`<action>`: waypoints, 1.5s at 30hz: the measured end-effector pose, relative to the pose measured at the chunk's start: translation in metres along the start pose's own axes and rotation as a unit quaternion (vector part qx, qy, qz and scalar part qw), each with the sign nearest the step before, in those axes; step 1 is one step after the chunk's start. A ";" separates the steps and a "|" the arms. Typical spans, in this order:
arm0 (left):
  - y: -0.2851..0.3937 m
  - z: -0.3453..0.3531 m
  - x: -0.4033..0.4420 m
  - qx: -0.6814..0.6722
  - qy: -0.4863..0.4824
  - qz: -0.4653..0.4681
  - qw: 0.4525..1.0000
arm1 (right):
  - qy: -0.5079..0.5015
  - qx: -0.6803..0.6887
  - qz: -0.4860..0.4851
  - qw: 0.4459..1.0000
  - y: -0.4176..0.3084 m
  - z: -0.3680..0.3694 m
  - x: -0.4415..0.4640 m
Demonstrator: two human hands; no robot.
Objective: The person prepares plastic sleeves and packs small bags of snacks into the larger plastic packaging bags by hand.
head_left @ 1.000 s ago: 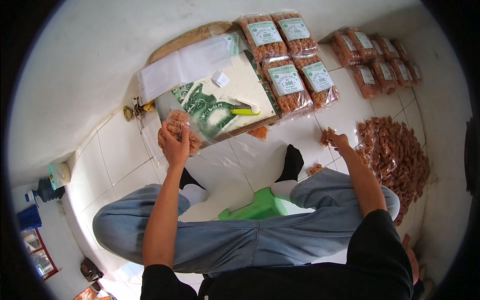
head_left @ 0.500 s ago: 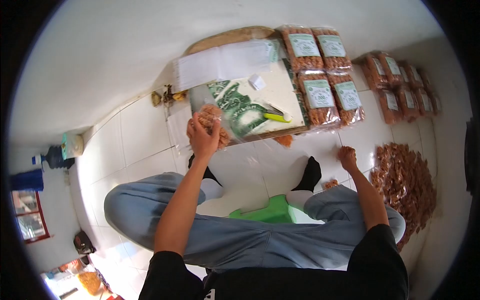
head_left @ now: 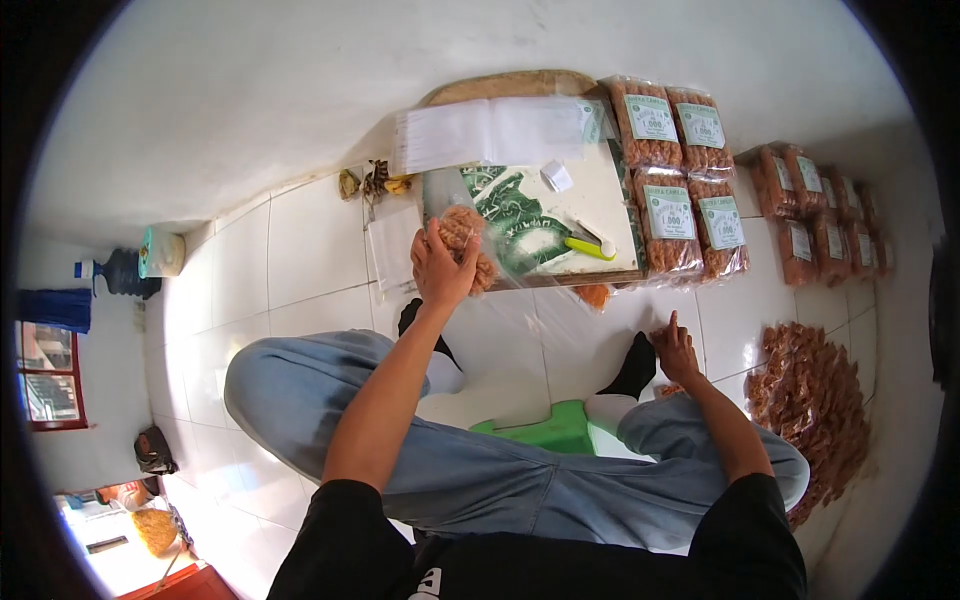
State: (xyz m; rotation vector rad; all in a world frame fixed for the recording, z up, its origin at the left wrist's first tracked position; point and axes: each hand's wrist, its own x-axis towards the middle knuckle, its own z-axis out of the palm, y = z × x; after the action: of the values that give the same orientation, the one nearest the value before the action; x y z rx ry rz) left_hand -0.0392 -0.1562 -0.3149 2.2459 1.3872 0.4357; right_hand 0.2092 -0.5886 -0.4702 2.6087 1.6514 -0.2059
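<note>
A clear bag (head_left: pixel 464 230) of brown snacks hangs at the near left corner of a low table (head_left: pixel 592 212), held by a seated person's left hand (head_left: pixel 443 268). Loose film trails from it to the right, past the table's near edge. If the left grip slackened or the bag tipped, the snacks could probably spill on the tiled floor (head_left: pixel 300 252), since the film looks slack and unsealed; whether its mouth is open is too faint to tell. The trailing film might also catch on the table edge and be tugged. On the table, a cutter (head_left: pixel 590 248) with a yellow-green handle lies beyond that edge; a careless sweep of film or arm could knock it. The right foot (head_left: pixel 632 368) is just beside the right hand, so a shift of the leg could bump it.

The left arm reaches far across the left knee, with the thumb on the bag's right side and the fingers on its left, clamped on it. The right hand (head_left: pixel 677 352) is low over the floor, near the heap (head_left: pixel 808 415) of small brown pieces at the right. Its back is up, index finger stretched far, other fingers bent; the palm is hidden, so whether it grips anything cannot be told.
</note>
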 end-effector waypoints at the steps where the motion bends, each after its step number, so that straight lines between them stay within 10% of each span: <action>1: 0.001 -0.001 0.000 -0.002 0.002 0.000 1.000 | 0.037 0.031 0.001 0.999 0.001 0.004 0.004; 5: 0.002 -0.001 0.006 0.022 0.004 -0.010 1.000 | 0.001 0.319 0.161 0.934 0.016 0.039 0.015; 14: 0.011 -0.003 0.048 0.023 -0.013 -0.090 0.996 | 0.006 0.244 0.078 0.967 -0.007 -0.002 0.012; 21: 0.017 -0.007 0.043 0.060 0.019 -0.057 0.996 | 0.010 0.118 0.265 0.957 -0.034 -0.042 0.013; 26: 0.065 0.000 -0.010 0.000 0.173 0.257 0.951 | -0.061 0.085 0.229 0.968 -0.027 -0.027 0.006; 28: 0.097 -0.007 -0.046 -0.028 0.098 0.309 0.946 | -0.076 0.101 0.202 0.971 -0.023 -0.029 0.006; 34: 0.131 0.001 -0.097 0.022 -0.065 0.267 0.961 | 0.069 0.260 -0.069 0.961 -0.008 -0.055 0.027; 35: 0.130 0.006 -0.099 0.032 -0.057 0.246 0.967 | 0.025 0.351 0.044 0.935 -0.029 -0.093 0.030; 45: 0.127 0.013 -0.109 -0.091 0.015 0.200 0.975 | -0.125 0.484 0.039 0.865 -0.101 -0.203 0.084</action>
State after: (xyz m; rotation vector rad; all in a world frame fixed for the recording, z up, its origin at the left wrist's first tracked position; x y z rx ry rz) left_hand 0.0146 -0.3053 -0.2603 2.3670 0.8606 0.7019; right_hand 0.1710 -0.4472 -0.2781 3.0103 1.5743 -1.6782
